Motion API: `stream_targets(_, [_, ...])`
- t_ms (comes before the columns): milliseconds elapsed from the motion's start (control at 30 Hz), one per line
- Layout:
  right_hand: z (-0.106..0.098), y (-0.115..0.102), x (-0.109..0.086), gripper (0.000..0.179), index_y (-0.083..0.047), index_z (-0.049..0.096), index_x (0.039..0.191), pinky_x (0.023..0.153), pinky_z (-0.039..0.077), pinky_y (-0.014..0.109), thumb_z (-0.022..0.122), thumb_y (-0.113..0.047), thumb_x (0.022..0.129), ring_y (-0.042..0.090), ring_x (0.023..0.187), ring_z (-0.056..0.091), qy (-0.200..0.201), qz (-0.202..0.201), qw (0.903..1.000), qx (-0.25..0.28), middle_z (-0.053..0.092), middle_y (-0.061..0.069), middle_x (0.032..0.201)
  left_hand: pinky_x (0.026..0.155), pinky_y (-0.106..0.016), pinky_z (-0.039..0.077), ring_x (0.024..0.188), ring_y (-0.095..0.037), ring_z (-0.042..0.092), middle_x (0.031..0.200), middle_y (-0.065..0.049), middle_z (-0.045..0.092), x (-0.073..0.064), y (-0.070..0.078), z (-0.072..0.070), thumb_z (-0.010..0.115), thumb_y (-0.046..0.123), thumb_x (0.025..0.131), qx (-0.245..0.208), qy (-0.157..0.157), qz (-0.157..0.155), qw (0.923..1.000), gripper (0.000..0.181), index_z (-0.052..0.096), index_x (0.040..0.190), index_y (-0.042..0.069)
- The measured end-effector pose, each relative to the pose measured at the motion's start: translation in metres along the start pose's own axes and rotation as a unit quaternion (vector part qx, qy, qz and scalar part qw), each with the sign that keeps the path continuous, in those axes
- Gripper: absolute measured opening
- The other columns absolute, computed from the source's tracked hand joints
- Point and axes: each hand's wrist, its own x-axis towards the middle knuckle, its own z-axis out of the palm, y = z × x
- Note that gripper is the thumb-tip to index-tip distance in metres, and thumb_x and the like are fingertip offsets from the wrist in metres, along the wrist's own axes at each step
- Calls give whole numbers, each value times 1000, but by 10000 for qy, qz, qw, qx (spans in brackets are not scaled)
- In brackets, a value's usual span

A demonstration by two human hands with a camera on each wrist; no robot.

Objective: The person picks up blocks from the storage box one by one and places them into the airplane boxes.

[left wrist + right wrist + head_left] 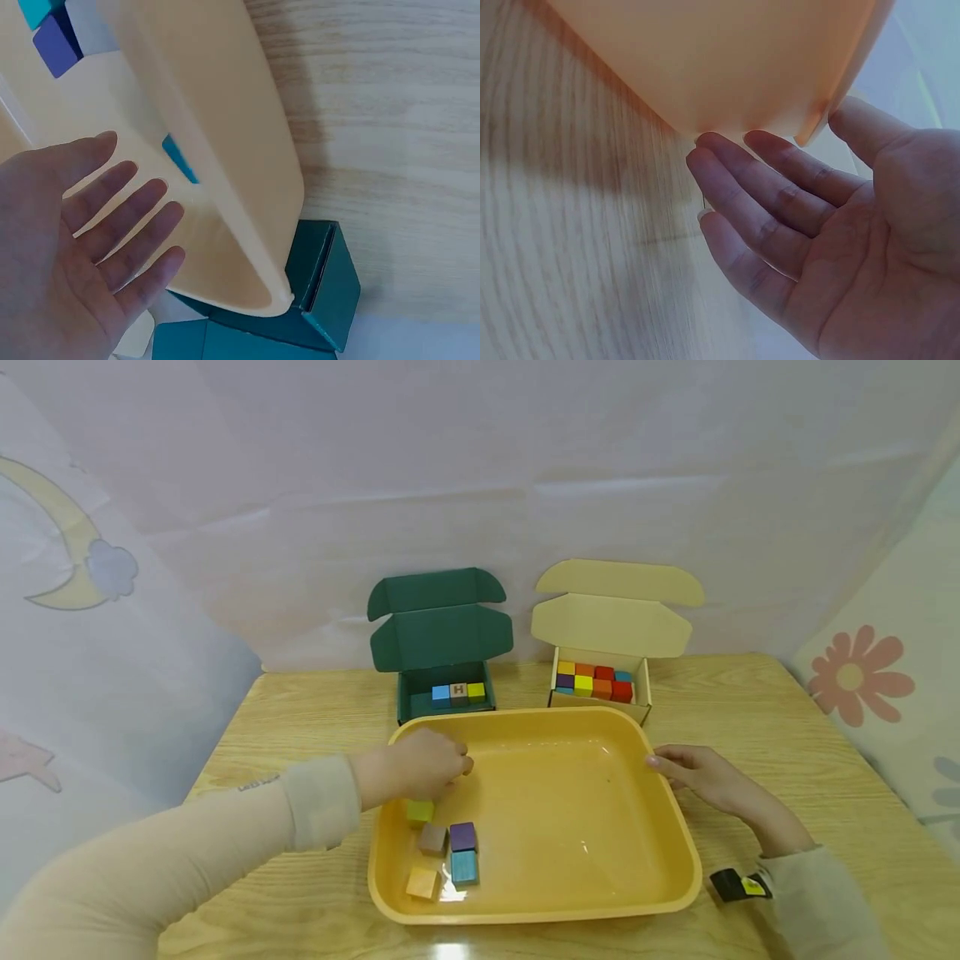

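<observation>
A yellow plastic tray [555,827] lies on the table. Over its left part is my left hand [420,766], and in the left wrist view its fingers are spread loosely with nothing between them. Near those fingers, the tray wall partly hides a teal block [180,159]. A lime block [419,812], a plain wooden block [432,840], a purple block [462,837], a blue block [464,867] and a light orange block [423,883] sit in the tray's left side. My right hand [701,777] holds the tray's right edge, thumb at the rim and fingers against the outer wall.
Behind the tray stand an open green box [442,639] with a blue, a lettered and a yellow block in its row, and an open cream box [611,622] with several coloured blocks. A black strap [726,885] shows by my right sleeve.
</observation>
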Motion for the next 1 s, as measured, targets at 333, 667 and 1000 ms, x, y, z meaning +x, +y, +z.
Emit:
stream_targets(333, [0,0,-2,47,13,54,130,77,57,38,49,-27,106,26,93,66,3,-41,10000,-7,64,26,119,72,-23,48,73,-15,51,88,1,63,-4,3,8,68,26,95,-39,-52,-432,9990,23,71,114,13])
stream_targets(667, [2,2,-2,49,16,52,130,75,58,38,48,-26,107,26,92,67,-29,-131,9999,16,63,30,119,71,-30,53,74,-16,59,86,-1,65,-6,0,17,71,35,91,322,-257,-755,9963,27,69,105,12])
stream_targets(1000, [1,-1,-2,49,15,52,131,77,57,37,49,-27,106,27,96,66,1,-56,10000,0,63,28,121,67,-24,46,66,-15,51,72,2,57,-1,-2,20,73,35,90,3,-337,-1042,9940,25,70,94,11])
